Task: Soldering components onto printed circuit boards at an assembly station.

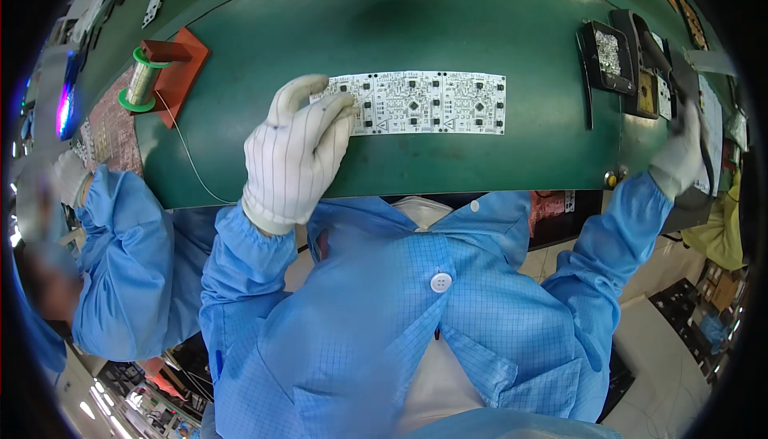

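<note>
A long white circuit board panel with small black parts lies flat on the green table. My left hand, in a white striped glove, grips its left end with bent fingers, covering that end. Far to the right, my gloved right hand is raised beside a black stand. Something dark and curved, perhaps a cable or a tool handle, runs along it. Its fingers are smeared by motion, so I cannot make out what they hold.
A solder wire spool sits on a red-brown holder at the left, its wire trailing to the table's front edge. A black tray of small silvery parts stands at the right. At far left is another person's sleeve.
</note>
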### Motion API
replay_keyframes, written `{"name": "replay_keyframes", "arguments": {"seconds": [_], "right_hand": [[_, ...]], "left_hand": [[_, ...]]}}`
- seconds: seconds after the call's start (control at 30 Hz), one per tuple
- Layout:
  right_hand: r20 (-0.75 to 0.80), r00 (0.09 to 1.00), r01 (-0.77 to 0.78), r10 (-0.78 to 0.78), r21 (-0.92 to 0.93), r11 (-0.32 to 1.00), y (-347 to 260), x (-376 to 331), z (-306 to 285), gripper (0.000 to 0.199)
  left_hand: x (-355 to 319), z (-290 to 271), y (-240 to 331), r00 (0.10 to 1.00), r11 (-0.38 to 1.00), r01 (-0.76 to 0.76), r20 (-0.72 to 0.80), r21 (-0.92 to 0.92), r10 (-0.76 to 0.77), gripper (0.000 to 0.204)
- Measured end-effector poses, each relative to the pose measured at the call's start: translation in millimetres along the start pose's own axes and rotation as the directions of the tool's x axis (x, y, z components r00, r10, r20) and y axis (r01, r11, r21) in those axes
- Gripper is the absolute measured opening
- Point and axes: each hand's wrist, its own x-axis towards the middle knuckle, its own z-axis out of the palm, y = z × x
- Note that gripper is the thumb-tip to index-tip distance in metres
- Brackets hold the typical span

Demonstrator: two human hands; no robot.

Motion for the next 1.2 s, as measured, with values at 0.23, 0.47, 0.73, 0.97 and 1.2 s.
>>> {"name": "replay_keyframes", "arguments": {"seconds": [0.23,0.47,0.73,0.97,1.2], "right_hand": [[-0.084,0.925,0.377,-0.372,0.335,0.863,18,-80,-11,0.022],[0.069,0.922,0.343,-0.382,0.315,0.885,-22,-119,28,0.02],[0.448,0.809,0.262,-0.381,0.306,0.915,-33,-160,52,0.019],[0.426,0.823,0.252,-0.376,0.32,0.914,-31,-157,58,0.025],[0.469,0.778,0.301,-0.418,0.306,0.903,-33,-157,59,0.022]], "left_hand": [[4,20,21,0.978,0.986,-0.061,-0.205,-0.153,0.029,0.016],[8,33,34,0.981,0.983,-0.137,-0.156,-0.121,0.118,0.018],[-2,48,34,0.982,0.981,-0.141,-0.142,-0.132,0.122,0.019],[1,45,33,0.985,0.979,-0.146,-0.115,-0.142,0.13,0.019],[0,41,28,0.986,0.976,-0.147,-0.108,-0.161,0.13,0.019]]}}
